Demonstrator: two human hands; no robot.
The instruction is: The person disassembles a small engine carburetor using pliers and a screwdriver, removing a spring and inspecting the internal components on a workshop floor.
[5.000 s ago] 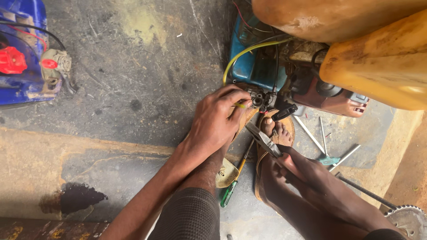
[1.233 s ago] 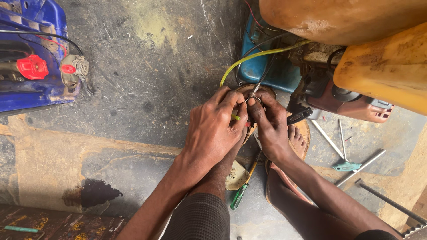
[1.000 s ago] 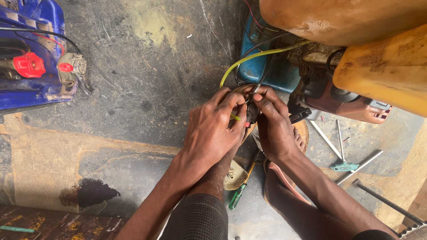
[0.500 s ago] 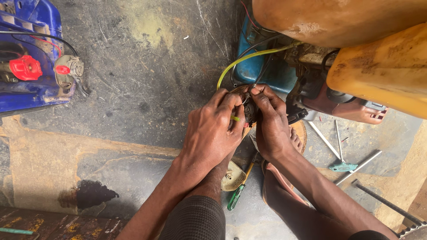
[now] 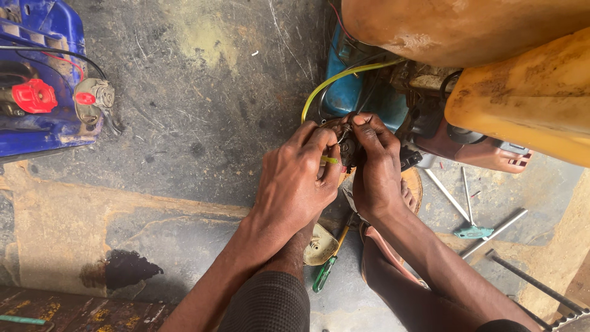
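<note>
Hands are meeting over a small dark engine part [image 5: 349,149], which is sitting low in front of a blue machine body [image 5: 350,92], just under the orange-yellow tank [image 5: 522,92]. The left hand [image 5: 294,184] is curling its fingers around the part from the left, thumb and forefinger pinching at a bit of yellow wire beside it. The right hand [image 5: 376,172] is closing on the same part from the right, fingertips pressing down on its top; both hands are narrow and gripping, touching each other across the part. A yellow-green hose [image 5: 332,80] is arcing from the machine down to where the fingers are working.

Bare foot in a sandal [image 5: 410,190] is resting just behind the right hand. A green-handled screwdriver [image 5: 327,267] is lying on the concrete floor [image 5: 203,123] between the forearms, beside a pale round metal cover [image 5: 318,246]. To the right, a T-handle wrench [image 5: 470,229] is lying with thin metal rods near it. Well apart at upper left, a second blue machine [image 5: 43,92] with a red cap [image 5: 34,96] is standing at the frame edge.
</note>
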